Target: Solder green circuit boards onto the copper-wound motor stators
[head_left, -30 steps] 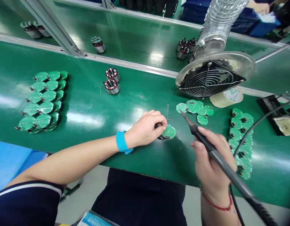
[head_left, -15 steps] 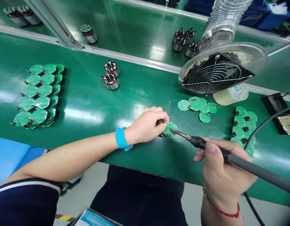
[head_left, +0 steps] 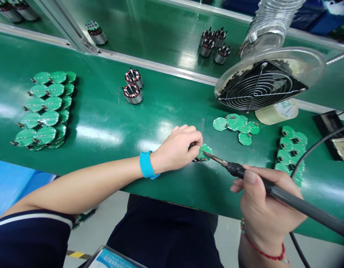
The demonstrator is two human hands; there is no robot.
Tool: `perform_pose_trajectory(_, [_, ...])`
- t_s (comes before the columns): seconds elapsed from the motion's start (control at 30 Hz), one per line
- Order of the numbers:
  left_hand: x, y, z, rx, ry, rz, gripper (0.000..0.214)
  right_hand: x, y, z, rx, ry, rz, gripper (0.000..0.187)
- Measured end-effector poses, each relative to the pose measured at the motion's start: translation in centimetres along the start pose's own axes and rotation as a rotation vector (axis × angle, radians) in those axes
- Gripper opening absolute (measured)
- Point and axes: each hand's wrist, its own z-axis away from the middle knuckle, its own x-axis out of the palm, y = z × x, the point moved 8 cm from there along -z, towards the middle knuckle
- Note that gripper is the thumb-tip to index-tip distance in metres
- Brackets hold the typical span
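My right hand is wrapped around the dark handle of a soldering iron. The iron's tip rests at a round green circuit board, close to my left fingertips. My left hand, with a blue band at the wrist, is closed in a pinch at the board's left edge. What lies between its thumb and finger is hidden. Part of a dark piece shows under the board, mostly covered by the hand and board.
Stacked green boards lie at the left, and more boards at the right. Loose boards sit below a fume extractor fan. Two wound motor stators stand mid-table. A tape roll and black holder are at right.
The view has shifted slightly. Both hands keep nearly the same pose, and the soldering iron's tip is still at the green circuit board.
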Motion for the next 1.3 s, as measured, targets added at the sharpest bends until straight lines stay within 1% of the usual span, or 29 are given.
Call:
perform_pose_trajectory(0.2, [-0.3, 0.5, 0.2, 0.042, 0.048, -0.085, 0.018, -0.2, -0.3, 0.2, -0.009, 0.052, 0.027, 0.019])
perform_pose_trajectory(0.23, [-0.3, 0.5, 0.2, 0.043, 0.048, -0.095, 0.018, -0.1, -0.3, 0.2, -0.015, 0.062, 0.02, 0.02])
perform_pose_trajectory(0.3, [-0.2, 0.6, 0.2, 0.042, 0.041, -0.108, 0.018, 0.4, -0.4, 0.2, -0.026, 0.051, -0.013, 0.028])
perform_pose_trajectory(0.37, [-0.1, 0.7, 0.2, 0.037, 0.036, -0.116, 0.018, 1.6, -0.1, 0.3, -0.008, -0.017, -0.012, 0.037])
perform_pose_trajectory(0.47, [-0.1, 0.4, 0.2, 0.029, 0.027, -0.101, 0.016, 4.6, 0.4, 0.7, -0.02, -0.209, 0.093, 0.042])
perform_pose_trajectory(0.53, [-0.3, -0.1, 0.2, 0.028, 0.012, -0.018, 0.013, 6.8, 0.7, 1.1, -0.067, -0.331, 0.144, 0.049])
perform_pose_trajectory(0.6, [-0.9, -1.0, 0.1, 0.012, 0.016, 0.097, 0.007, 8.2, 1.1, 1.1, -0.078, -0.404, 0.16, 0.054])
perform_pose_trajectory(0.67, [-1.4, -2.0, 0.0, -0.006, -0.002, 0.135, 0.013, 9.0, 1.6, 0.9, -0.054, -0.457, 0.162, 0.052])
perform_pose_trajectory(0.73, [-1.2, -2.7, -0.2, -0.014, -0.087, 0.073, 0.017, 9.3, 1.8, 0.5, -0.041, -0.524, 0.126, 0.051])
perform_pose_trajectory(0.8, [-0.8, -2.9, -0.2, -0.009, -0.179, 0.007, 0.011, 9.3, 1.8, 0.1, -0.034, -0.596, 0.062, 0.057])
perform_pose_trajectory(0.87, [-1.0, -3.0, -0.3, 0.003, -0.184, -0.022, 0.011, 9.2, 1.9, -0.1, -0.024, -0.645, 0.015, 0.065])
perform_pose_trajectory(0.93, [-1.5, -2.6, -0.4, 0.042, -0.128, -0.03, 0.014, 9.0, 2.1, -0.3, -0.02, -0.646, 0.004, 0.067])
perform_pose_trajectory(1.0, [-2.1, -2.0, -0.3, 0.126, -0.053, -0.024, 0.016, 8.9, 2.2, -0.4, -0.034, -0.63, 0.011, 0.062])
perform_pose_trajectory(1.07, [-2.5, -0.9, 0.1, 0.249, 0.036, -0.01, 0.018, 9.2, 2.1, -0.3, -0.073, -0.644, 0.014, 0.06])
perform_pose_trajectory(1.13, [-2.5, 0.3, 0.7, 0.385, 0.106, -0.005, 0.021, 9.6, 1.8, -0.2, -0.127, -0.651, 0.012, 0.061])
perform_pose_trajectory(1.17, [-2.3, 0.9, 1.0, 0.442, 0.128, -0.008, 0.022, 9.7, 1.5, -0.2, -0.155, -0.633, 0.01, 0.061])
perform_pose_trajectory(1.23, [-1.9, 2.0, 1.7, 0.522, 0.157, -0.014, 0.025, 9.8, 0.9, -0.4, -0.2, -0.548, 0.006, 0.057])
perform_pose_trajectory(1.3, [-2.2, 2.5, 1.9, 0.544, 0.187, 0.018, 0.024, 9.7, 0.3, -0.6, -0.217, -0.432, -0.004, 0.046])
